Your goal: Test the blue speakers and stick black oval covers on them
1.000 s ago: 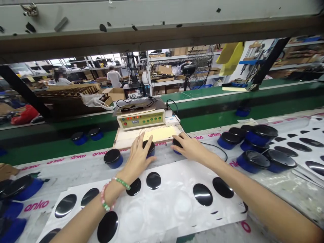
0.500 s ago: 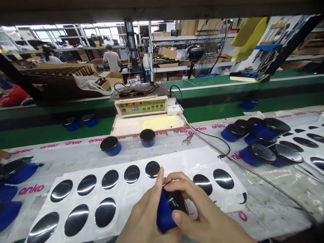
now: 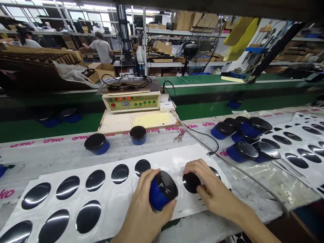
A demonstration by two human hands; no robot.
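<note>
My left hand (image 3: 145,202) is wrapped round a blue round device (image 3: 160,195) with a glossy black top, held tilted above the white sticker sheet (image 3: 165,162). My right hand (image 3: 212,187) is at a black round sticker (image 3: 191,183) on the sheet's right side, fingers curled at its top and right edges. That sticker looks nearly flat; whether an edge is lifted I cannot tell. Part of another black sticker (image 3: 215,171) shows behind my right hand. Several more black stickers (image 3: 95,180) lie in rows on the sheet's left part.
Two blue devices (image 3: 97,144) stand beyond the sheet, with a control box (image 3: 131,102) behind them. A cluster of blue devices (image 3: 243,151) sits at the right, beside another sticker sheet (image 3: 303,138). A grey cable (image 3: 243,170) crosses the bench. Farther back is a green conveyor (image 3: 199,113).
Both hands were together on the blue device. My right hand has let go and moved right to a black sticker, while my left hand keeps the device. The view has shifted right.
</note>
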